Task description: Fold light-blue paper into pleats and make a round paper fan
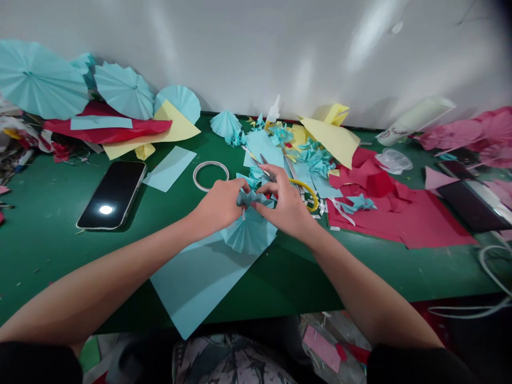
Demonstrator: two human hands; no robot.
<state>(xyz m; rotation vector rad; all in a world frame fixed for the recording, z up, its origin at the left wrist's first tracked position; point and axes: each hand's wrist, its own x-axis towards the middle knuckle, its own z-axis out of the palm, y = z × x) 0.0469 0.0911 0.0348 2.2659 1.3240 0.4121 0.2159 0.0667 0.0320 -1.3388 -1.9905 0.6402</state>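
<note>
The paper fan (pixel 248 236), pale blue and already pleated, sat at the centre of the frame, over the upper corner of a blue sheet (pixel 204 277) that was flat and unfolded. Pleated discs (pixel 124 89) stood at upper left, looking finished; the piece in hand seemed only partly made. Above the fan, the left hand (pixel 226 202) was nearly closed and the right hand (pixel 286 205) half curled, index raised, both pinching a crimped strip (pixel 251 199); whether it joined the fan could not be told. A pale wall (pixel 256 53) filled the top, behind a green table (pixel 304 288). Red paper (pixel 432 218) lay at right, a phone (pixel 112 192) at left, a white ring (pixel 195 180) near centre.
</note>
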